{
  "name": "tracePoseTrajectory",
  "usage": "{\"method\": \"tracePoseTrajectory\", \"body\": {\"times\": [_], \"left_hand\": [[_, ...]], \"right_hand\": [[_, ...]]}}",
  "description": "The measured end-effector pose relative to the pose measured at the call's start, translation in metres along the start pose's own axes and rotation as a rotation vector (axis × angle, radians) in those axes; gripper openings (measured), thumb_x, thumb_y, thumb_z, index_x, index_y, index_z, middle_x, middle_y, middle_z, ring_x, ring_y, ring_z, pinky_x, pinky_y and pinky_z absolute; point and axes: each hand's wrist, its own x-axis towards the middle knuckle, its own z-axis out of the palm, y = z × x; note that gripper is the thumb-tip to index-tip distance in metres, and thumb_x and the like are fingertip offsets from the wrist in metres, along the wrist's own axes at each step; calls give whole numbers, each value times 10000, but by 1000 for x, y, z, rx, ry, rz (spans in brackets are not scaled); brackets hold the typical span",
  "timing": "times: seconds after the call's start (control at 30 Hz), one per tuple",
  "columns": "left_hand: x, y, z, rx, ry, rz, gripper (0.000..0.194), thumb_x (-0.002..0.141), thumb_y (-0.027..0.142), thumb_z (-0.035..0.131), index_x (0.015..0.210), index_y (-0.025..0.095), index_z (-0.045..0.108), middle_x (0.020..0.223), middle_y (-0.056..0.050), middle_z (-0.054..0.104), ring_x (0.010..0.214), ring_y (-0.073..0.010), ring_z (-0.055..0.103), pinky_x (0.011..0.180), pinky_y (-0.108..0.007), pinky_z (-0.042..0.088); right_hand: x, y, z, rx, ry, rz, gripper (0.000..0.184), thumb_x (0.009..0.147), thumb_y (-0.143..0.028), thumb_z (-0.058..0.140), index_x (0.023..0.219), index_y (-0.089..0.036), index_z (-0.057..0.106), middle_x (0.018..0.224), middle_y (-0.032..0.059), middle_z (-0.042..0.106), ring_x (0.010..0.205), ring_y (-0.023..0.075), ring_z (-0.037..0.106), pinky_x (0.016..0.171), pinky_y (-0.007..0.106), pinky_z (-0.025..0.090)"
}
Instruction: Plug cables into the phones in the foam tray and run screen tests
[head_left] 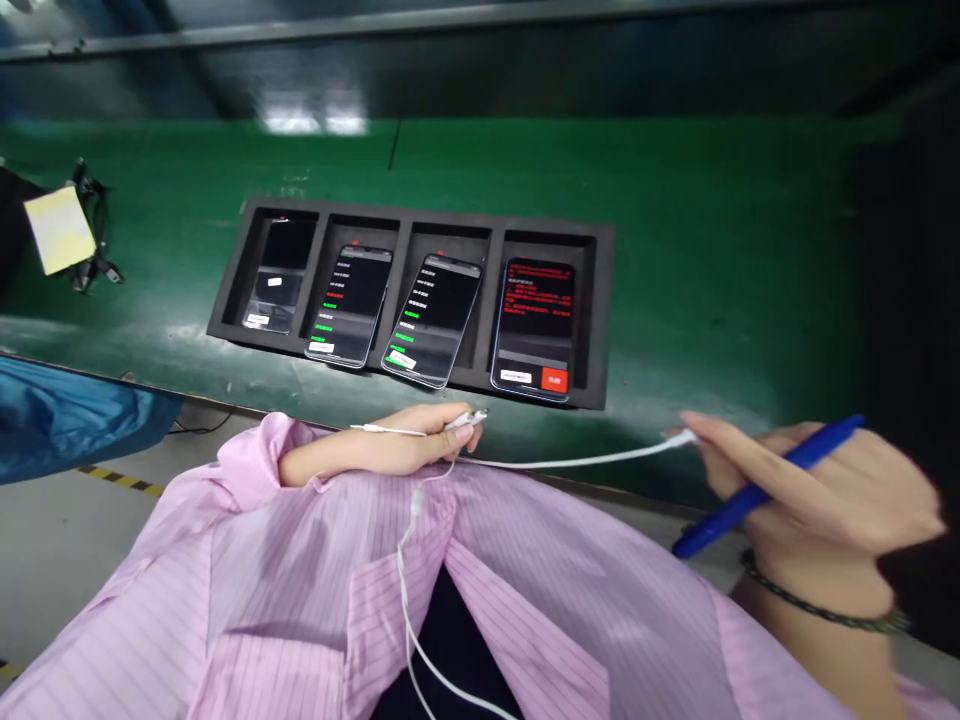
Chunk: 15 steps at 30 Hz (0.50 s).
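Right hand [817,490] nearest: fingers curled round a blue pen [765,487], fingertips pinching the end of a white cable [585,461]. Left hand [405,440] at the bench [712,260] front edge, closed on the cable's other end, silver plug [474,417] poking out. Cable spans between hands; another white lead hangs over the pink smock [300,600]. Beyond: black four-slot tray [607,320], four phones [535,325]. Open green bench right of tray.

- The room is dim, darkest at 12 and 3 o'clock.
- A white glare spot [315,122] shines on the green table [712,250] near 11 o'clock.
- The right hand [817,500] looks blurry.
- The edges bend.
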Motion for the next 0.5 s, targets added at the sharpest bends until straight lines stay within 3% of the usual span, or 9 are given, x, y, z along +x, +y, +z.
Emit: {"method": "tracePoseTrajectory", "body": {"times": [0.07, 0.13, 0.2, 0.27, 0.33, 0.4, 0.5], "left_hand": [[3, 5, 2, 50, 20, 52, 550, 983, 712, 381, 831, 191, 465, 757, 24, 436, 659, -111, 380, 618, -245, 358], [6, 11, 6, 130, 62, 116, 570, 993, 710, 346, 856, 181, 508, 848, -14, 513, 751, -131, 458, 715, -272, 410], [5, 16, 9, 188, 53, 146, 585, 1012, 688, 311, 967, 168, 576, 935, -52, 584, 831, -159, 521, 797, -307, 436], [-2, 19, 10, 152, -12, 136, 612, 1010, 699, 287, 1077, 164, 576, 856, -42, 597, 764, -163, 532, 763, -322, 444], [-14, 22, 7, 57, -26, 127, 635, 986, 740, 285, 1060, 167, 550, 713, 5, 525, 636, -146, 474, 661, -308, 424], [-30, 25, 2, 46, 34, 136, 634, 969, 761, 300, 974, 173, 536, 678, 19, 480, 604, -138, 450, 615, -298, 409], [-52, 31, -4, 219, 94, 134, 626, 979, 741, 323, 976, 169, 577, 756, -28, 563, 724, -179, 554, 702, -319, 474]], "right_hand": [[-1, -13, 6, -27, 29, -121, 560, 832, -9, 723, 1323, -274, 684, 482, -77, 454, 444, 137, 411, 475, 319, 309], [13, -32, 14, 28, -68, -214, 626, 823, 55, 680, 1384, -219, 634, 562, -53, 560, 497, 142, 474, 532, 311, 388], [37, -50, 23, 84, -147, -291, 513, 863, 43, 630, 1256, -278, 706, 576, -58, 589, 506, 130, 474, 576, 298, 423], [62, -61, 31, 96, -158, -401, 453, 895, 7, 608, 1205, -301, 726, 580, -62, 600, 540, 127, 500, 614, 296, 441], [80, -68, 36, 91, -143, -448, 422, 895, -5, 614, 1178, -292, 738, 599, -51, 620, 579, 134, 521, 645, 309, 441], [92, -75, 41, 102, -140, -431, 363, 891, -32, 648, 1123, -289, 755, 659, -34, 671, 620, 146, 536, 680, 327, 436], [100, -89, 52, 187, -156, -432, 172, 929, -288, 709, 1095, -267, 751, 929, 25, 772, 780, 184, 608, 786, 363, 448]]}}
